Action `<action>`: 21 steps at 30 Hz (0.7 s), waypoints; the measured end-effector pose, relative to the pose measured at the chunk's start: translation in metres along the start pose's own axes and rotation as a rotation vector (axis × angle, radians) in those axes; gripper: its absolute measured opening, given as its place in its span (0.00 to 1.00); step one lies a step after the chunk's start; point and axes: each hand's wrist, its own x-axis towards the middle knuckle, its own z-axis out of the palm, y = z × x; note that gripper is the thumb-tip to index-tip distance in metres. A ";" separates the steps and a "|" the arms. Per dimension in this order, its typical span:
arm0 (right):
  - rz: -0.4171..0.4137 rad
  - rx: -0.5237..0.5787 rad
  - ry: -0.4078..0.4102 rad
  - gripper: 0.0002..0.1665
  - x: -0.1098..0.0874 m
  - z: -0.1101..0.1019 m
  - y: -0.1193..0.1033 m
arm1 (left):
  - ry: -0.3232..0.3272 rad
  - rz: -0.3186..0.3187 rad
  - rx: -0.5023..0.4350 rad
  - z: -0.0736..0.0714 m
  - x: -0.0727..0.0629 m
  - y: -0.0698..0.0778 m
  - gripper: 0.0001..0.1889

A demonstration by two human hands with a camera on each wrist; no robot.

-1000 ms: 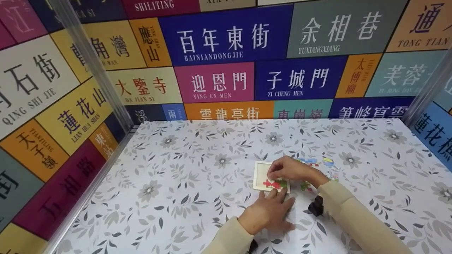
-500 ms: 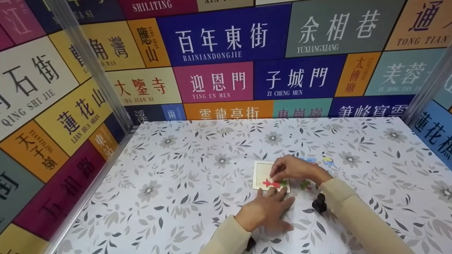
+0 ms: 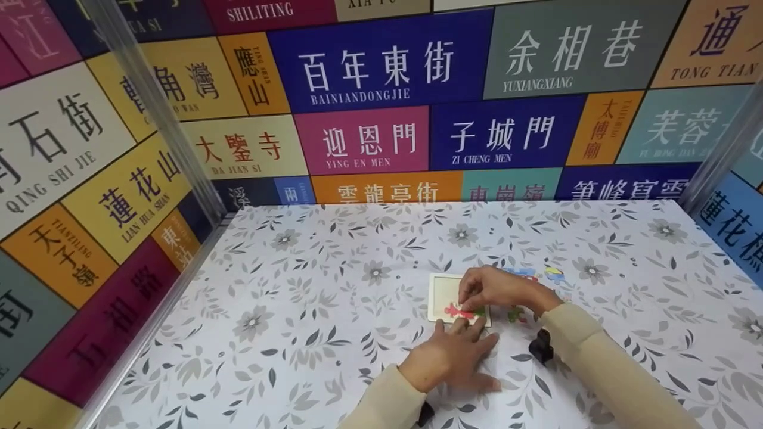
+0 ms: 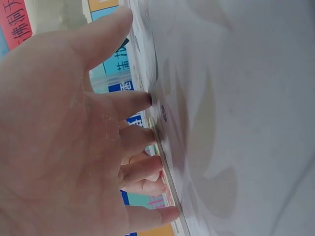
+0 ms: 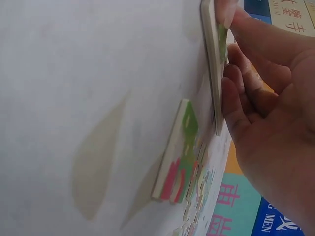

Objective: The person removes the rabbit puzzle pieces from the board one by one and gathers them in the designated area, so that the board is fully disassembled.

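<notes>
A small pale jigsaw tray [image 3: 438, 292] lies on the table, with red and green puzzle pieces along its near side. Thumb and fingertips of my right hand [image 3: 495, 286] pinch a red puzzle piece [image 3: 452, 311] low over the tray; the fingers partly cover it. My left hand [image 3: 447, 357] lies with spread, nearly straight fingers, their tips on the tray's near edge. In the left wrist view, those fingertips touch the tray's rim [image 4: 170, 182]. The right wrist view has the tray edge-on [image 5: 212, 64], with curled fingers beside it.
Right of the tray lies a loose green and pink puzzle piece [image 5: 179, 162]. Several more pieces, including a yellow and blue one [image 3: 554, 273], lie behind the right forearm. A flowered cloth [image 3: 322, 268] covers the table, and a sign-covered wall [image 3: 381, 65] rises behind.
My right fingertips have shifted slightly right and toward me over the tray, and the red piece has moved a little with them. The left hand stays nearly still.
</notes>
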 end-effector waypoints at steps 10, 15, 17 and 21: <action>0.012 0.088 0.011 0.07 -0.005 0.001 -0.005 | 0.013 0.004 0.010 -0.001 0.001 0.001 0.41; -0.006 0.102 0.014 0.08 -0.011 -0.002 -0.006 | 0.022 0.003 0.022 0.001 0.000 0.002 0.42; -0.010 0.082 0.036 0.08 -0.015 -0.006 -0.004 | 0.021 -0.002 0.014 0.001 0.000 0.002 0.42; 0.029 0.061 0.082 0.08 -0.031 -0.020 0.002 | 0.023 -0.007 0.009 0.001 0.000 0.002 0.42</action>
